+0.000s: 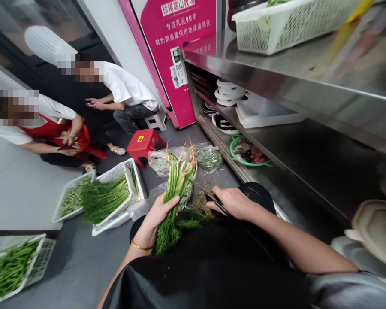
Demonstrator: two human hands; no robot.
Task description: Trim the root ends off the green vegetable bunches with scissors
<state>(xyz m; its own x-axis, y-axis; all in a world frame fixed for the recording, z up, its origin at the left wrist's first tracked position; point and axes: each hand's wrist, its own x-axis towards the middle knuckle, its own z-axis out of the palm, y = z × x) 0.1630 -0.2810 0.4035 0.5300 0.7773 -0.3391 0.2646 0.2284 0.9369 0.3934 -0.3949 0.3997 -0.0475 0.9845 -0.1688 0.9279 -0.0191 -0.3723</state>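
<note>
My left hand is closed around a bunch of fennel greens. Its pale stalks and brownish roots point up and away from me, while the feathery leaves hang down over my lap. To the right, my right hand grips scissors with black handles. Their blades point left toward the stalks and appear apart from them. Root trimmings lie on the floor just beyond my lap, partly hidden by the bunch. Whether the blades are spread is hard to make out.
White baskets of greens, green beans or stalks and thicker green stalks stand at left. Plastic bags of greens and a red stool are ahead. A steel shelf borders my right. Two people sit at far left.
</note>
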